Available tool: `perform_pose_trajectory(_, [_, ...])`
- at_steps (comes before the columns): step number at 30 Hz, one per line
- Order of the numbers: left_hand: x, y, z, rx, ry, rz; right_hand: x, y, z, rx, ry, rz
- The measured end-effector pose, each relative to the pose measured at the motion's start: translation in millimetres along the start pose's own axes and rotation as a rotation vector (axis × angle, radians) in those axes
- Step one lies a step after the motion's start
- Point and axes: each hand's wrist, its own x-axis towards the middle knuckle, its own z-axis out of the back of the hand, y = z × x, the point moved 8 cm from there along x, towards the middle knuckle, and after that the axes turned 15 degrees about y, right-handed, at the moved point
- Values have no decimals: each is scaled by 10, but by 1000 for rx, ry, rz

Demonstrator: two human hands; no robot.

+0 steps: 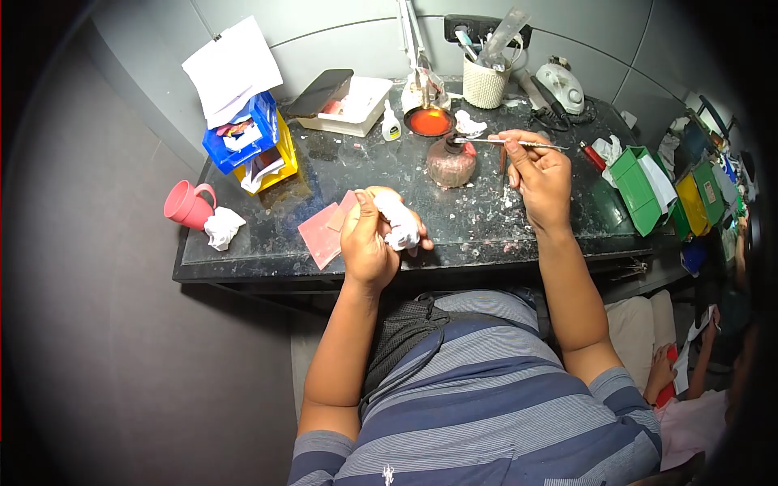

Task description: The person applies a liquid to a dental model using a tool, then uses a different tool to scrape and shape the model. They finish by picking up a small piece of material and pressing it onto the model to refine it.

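My left hand [369, 243] is closed around a white plaster cast [397, 219], curved in shape, near the front edge of the table. Between the fingers of my right hand [541, 174] is a slim metal wax carver [519, 143], held nearly level. Its left tip is at the top of a round, pink-stained spirit lamp [450, 166]; I cannot make out a flame. Pink wax sheets [320, 239] lie just left of my left hand. Behind the lamp sits a dark round dish with orange-red contents [429, 121].
On the left are a pink mug [186, 204], crumpled white paper [224, 228] and stacked blue and yellow bins [258, 134]. Along the back stand a white tray [369, 121], a small bottle [391, 123] and a woven cup [485, 84]. Green bins [639, 190] are right; another person's hand [663, 373] shows lower right.
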Motion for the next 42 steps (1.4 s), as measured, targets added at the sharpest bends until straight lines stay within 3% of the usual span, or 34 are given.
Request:
perform_pose_trajectory(8, [6,-47,0,70,-39,-86,1,-32,38,12,-38,-14])
perform_pose_trajectory(9, [-20,-39,-42,123,-18,-129,-30,-34,33,6,-41,-27])
perform_pose_trajectory(10, [-13,-27,-105,123,132,-200,-56,-20,36,-7,-46,-41])
perform_pose_trajectory(14, [-46,-49,-200,351,118,-207,-286,296,-104,-60,-19,39])
perform_pose_trajectory(16, [-37,-125,-290,446,177,-331,-416,494,-309,-157,157,100])
perform_pose_trajectory(18, [-42,-116,-296,414,174,-320,-495,802,-485,-427,314,278])
perform_pose_trajectory(23, [-35,-108,-311,369,214,-326,-602,962,-665,-494,474,437])
perform_pose_trajectory(42, [-39,-84,-306,342,264,-282,-626,918,-733,-555,537,464])
